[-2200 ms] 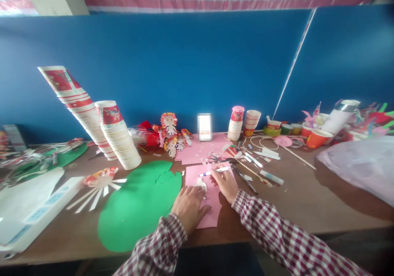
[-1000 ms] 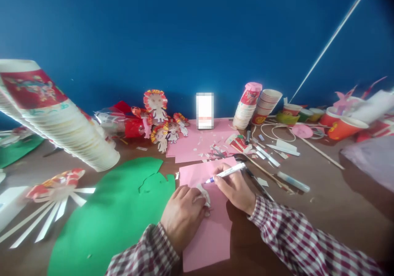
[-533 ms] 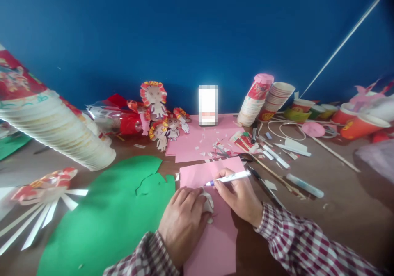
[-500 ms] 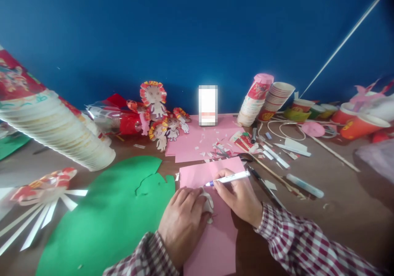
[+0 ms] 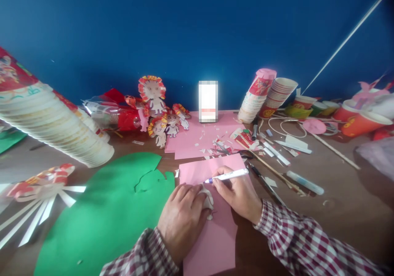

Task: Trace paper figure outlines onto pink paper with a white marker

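A pink sheet of paper [image 5: 215, 247] lies before me, with a small white paper cutout [image 5: 208, 200] on it. My left hand [image 5: 184, 214] rests over the cutout's left part, fingers close together and thumb along its lower side, pinning it to the sheet. Much of the cutout is hidden beneath that hand. In my right hand [image 5: 237, 194], a white marker [image 5: 229, 175] is pinched between thumb and fingers. Its purple tip end points left, at the cutout's upper edge near my left fingertips; whether it touches the paper I cannot tell.
A large green paper sheet [image 5: 107, 214] lies left. Leaning cup stacks stand left [image 5: 61, 120] and back right [image 5: 254, 97]. Paper figures [image 5: 158, 103] stand at the back. Scissors [image 5: 246, 154], a wooden stick [image 5: 273, 171], pens and scraps lie right, before a blue wall [image 5: 184, 30].
The whole view has shifted slightly, so things sit a little higher. The marker tip has moved slightly left along the cutout's upper edge. Both hands keep their hold.
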`<state>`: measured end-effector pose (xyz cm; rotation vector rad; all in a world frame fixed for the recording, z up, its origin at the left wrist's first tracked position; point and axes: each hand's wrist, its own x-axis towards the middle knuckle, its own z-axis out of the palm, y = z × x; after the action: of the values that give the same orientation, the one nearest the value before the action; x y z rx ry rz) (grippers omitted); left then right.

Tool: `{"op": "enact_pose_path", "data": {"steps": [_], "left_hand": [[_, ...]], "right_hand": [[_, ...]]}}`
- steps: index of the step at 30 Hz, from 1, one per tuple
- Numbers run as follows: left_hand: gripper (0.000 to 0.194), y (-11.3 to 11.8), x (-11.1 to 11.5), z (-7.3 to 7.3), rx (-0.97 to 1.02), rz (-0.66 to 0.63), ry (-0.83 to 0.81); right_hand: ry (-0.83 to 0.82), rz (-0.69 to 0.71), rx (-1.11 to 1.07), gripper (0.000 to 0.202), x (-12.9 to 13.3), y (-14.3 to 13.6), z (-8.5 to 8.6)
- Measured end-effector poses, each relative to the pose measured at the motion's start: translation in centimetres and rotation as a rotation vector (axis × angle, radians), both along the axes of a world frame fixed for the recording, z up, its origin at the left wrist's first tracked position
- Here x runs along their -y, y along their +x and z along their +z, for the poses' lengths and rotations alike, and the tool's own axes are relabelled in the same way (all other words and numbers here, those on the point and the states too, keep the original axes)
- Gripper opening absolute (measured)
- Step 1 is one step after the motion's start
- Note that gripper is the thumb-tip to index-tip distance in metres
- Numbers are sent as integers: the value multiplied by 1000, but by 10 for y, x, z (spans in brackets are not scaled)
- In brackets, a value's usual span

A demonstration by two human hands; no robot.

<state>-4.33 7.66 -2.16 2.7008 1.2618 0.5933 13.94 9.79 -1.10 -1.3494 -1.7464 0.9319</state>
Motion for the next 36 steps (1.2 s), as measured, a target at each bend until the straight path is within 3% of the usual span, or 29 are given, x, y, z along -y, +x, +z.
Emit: {"op": "enact_pose_path", "data": {"steps": [23,36], "left_hand": [[23,1,-1,1,-6,-5,18],[31,-1,-3,1,-43,-9,-63]], "right_hand": [[13,8,8,11,0,-1,-1],[24,2,27,12,0,0,2]]}}
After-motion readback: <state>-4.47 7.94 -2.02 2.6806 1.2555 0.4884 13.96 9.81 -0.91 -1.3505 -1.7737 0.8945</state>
